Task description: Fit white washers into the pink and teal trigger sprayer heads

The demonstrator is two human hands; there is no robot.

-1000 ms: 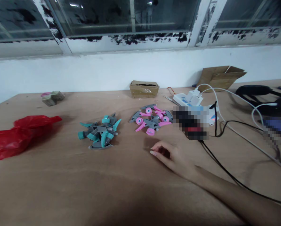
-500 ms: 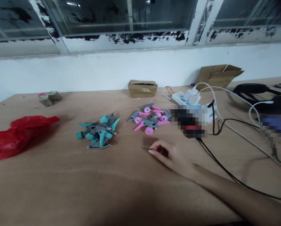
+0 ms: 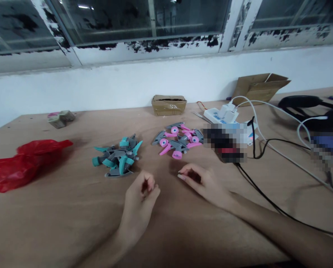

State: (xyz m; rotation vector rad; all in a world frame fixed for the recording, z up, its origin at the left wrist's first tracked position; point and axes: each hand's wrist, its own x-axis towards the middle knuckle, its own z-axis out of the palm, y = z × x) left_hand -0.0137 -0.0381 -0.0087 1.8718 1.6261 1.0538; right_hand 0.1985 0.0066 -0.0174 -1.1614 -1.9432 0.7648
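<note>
My left hand (image 3: 140, 194) hovers low over the wooden table (image 3: 71, 216), fingers curled in toward the thumb, with nothing visible in them. It is just in front of a pile of teal and grey plastic parts (image 3: 117, 156). My right hand (image 3: 204, 181) rests on the table with its fingers bent under, and nothing shows in it either. It lies just in front of a pile of pink and grey plastic parts (image 3: 178, 139). The two hands are about a hand's width apart.
A red plastic bag (image 3: 21, 163) lies at the left. At the back are a small taped box (image 3: 169, 104) and an open carton (image 3: 259, 87). A power strip (image 3: 222, 115) with white and black cables (image 3: 266, 201) crosses the right side.
My left hand has come into view from below, between the teal pile and my right hand. My right hand has stayed in place.
</note>
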